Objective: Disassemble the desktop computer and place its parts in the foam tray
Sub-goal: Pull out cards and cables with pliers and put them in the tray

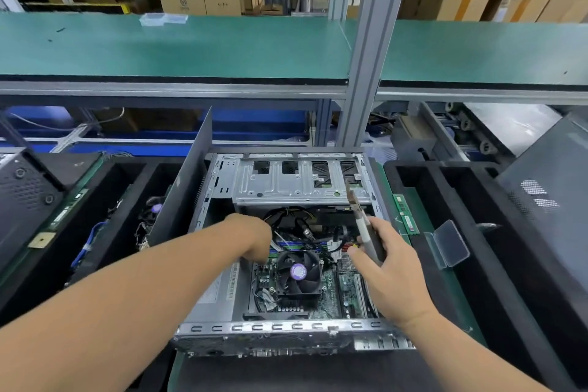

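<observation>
Left hand (pixel 254 237) dug into cables (pixel 302 223) at the fan's (pixel 298 272) eleven o'clock, grip unclear; right hand (pixel 386 261) gripped pliers (pixel 362 223). A yank might tear connectors.

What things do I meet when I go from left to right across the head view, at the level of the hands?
Left foam tray → upright side panel → left hand → CPU fan → right hand holding pliers → clear plastic box

The single head view looks forward and steeply down, close over the open computer case (pixel 286 264) on the bench.
</observation>
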